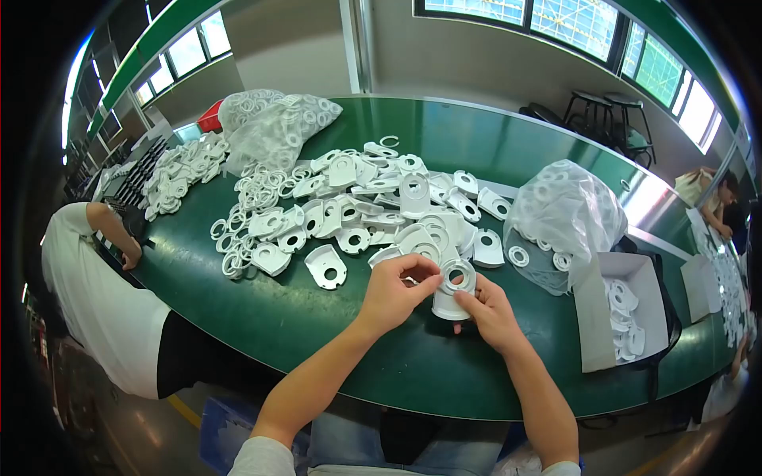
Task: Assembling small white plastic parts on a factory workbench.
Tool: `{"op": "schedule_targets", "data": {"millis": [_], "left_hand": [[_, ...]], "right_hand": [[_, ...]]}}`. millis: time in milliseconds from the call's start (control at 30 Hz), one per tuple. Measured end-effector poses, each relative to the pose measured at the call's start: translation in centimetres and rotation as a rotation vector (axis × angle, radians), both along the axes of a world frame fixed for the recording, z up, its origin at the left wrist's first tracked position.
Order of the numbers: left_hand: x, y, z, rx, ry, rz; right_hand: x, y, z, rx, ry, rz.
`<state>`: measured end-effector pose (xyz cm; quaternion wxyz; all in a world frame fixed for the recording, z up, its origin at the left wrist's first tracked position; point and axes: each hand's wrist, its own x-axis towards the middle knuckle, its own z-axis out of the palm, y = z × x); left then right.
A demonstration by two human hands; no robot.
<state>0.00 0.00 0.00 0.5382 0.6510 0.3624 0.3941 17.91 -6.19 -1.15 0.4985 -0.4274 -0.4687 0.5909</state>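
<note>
My right hand (490, 313) grips a white plastic cover (452, 308), a flat piece with a rounded end and a round hole, its thumb on the front face. Over the hole sits a white ring (457, 276), facing me. My left hand (394, 292) is closed, its thumb and fingertips pinched at the ring's left edge. Both hands are above the near side of the green table, just in front of a heap of similar white covers (343, 168). One loose cover (325, 267) lies apart, left of my left hand.
White rings (230, 262) are piled left of the heap. Bags of rings stand behind it (278, 131) and at right (567, 206). A cardboard box (597, 317) at right holds white parts. A person in a white shirt (103, 309) is at the left; others are at far right.
</note>
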Motion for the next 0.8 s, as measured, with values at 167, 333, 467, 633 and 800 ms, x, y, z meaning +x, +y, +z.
{"op": "schedule_targets", "data": {"millis": [167, 333, 467, 633, 800], "left_hand": [[0.18, 0.06, -0.22, 0.080, 0.004, 0.002], [0.15, 0.04, 0.07, 0.074, 0.002, 0.007], [0.21, 0.17, -0.46, 0.037, -0.046, -0.035], [-0.11, 0.34, -0.17, -0.109, -0.119, -0.139], [0.18, -0.15, -0.53, -0.075, -0.124, -0.079]], "right_hand": [[0.28, -0.09, -0.03, 0.035, -0.053, -0.015], [0.17, -0.03, -0.12, 0.018, -0.109, -0.055], [0.26, -0.23, 0.19, 0.046, -0.151, -0.050], [-0.05, -0.61, 0.67, 0.047, -0.145, -0.032], [0.09, -0.53, 0.19, 0.066, -0.203, 0.011]]}}
